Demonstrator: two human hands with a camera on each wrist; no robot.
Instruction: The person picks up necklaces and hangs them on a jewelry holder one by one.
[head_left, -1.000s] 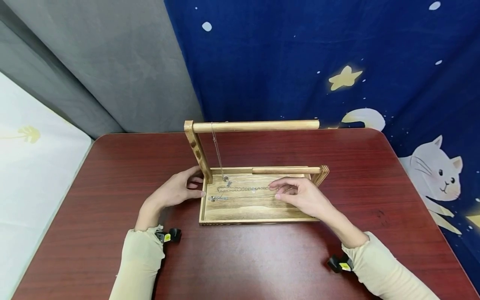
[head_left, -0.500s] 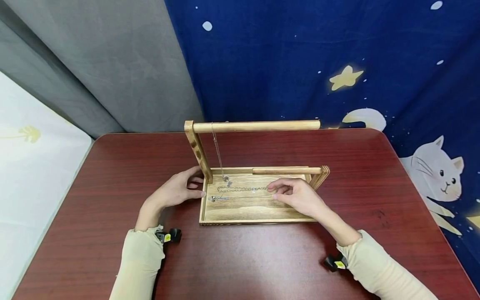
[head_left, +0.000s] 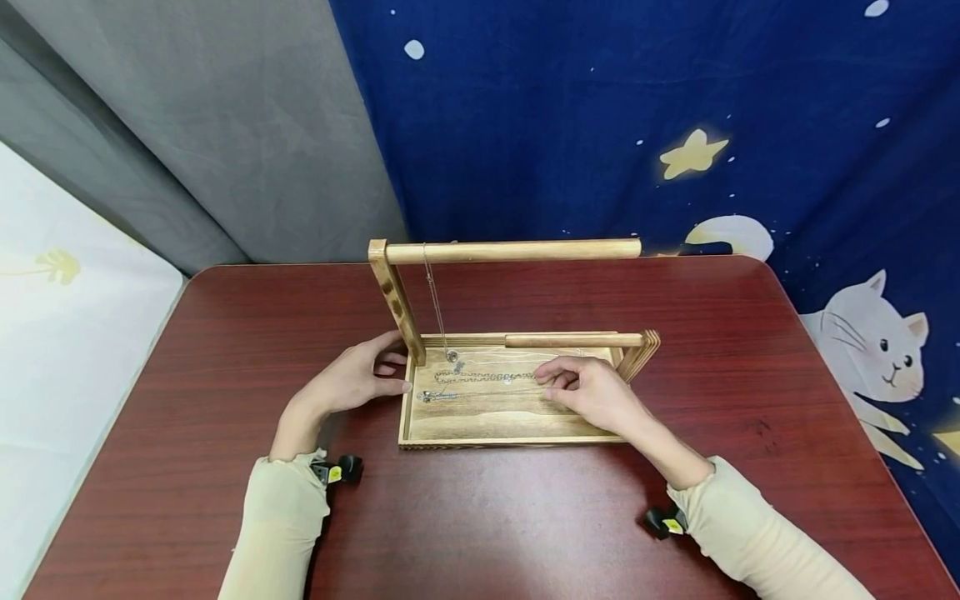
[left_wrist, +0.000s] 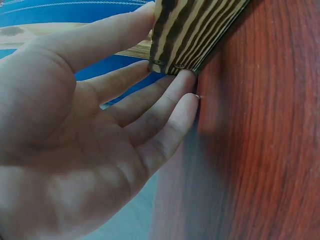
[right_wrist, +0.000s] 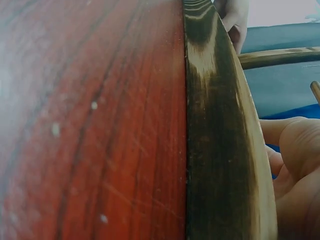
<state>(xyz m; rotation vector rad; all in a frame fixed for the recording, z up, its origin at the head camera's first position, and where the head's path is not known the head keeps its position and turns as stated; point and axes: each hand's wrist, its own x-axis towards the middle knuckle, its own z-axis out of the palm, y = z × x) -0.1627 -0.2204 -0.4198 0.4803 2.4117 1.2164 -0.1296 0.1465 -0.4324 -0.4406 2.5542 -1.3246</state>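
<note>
A wooden jewelry stand (head_left: 517, 443) has a shallow tray base, a tall upper bar and a shorter lower bar. My left hand (head_left: 348, 379) grips its left end, with the thumb on one side and fingers on the other, as the left wrist view shows at the striped end (left_wrist: 192, 35). Inside the tray lie several thin necklaces. My right hand (head_left: 600, 396) is low over them, its fingertips curled at the end of a silver necklace (head_left: 442, 396) and seeming to pinch its chain. Another necklace (head_left: 433, 292) hangs from the upper bar near the left post.
The stand rests on a reddish-brown table (head_left: 480, 517). A dark blue curtain (head_left: 525, 117) with stars and a cat hangs behind, beside a grey curtain (head_left: 225, 125). The upper bar (head_left: 517, 251) extends over the back of the tray.
My right hand and forearm have shifted slightly left over the tray, the fingertips staying by the chains. My left hand keeps its place on the stand.
</note>
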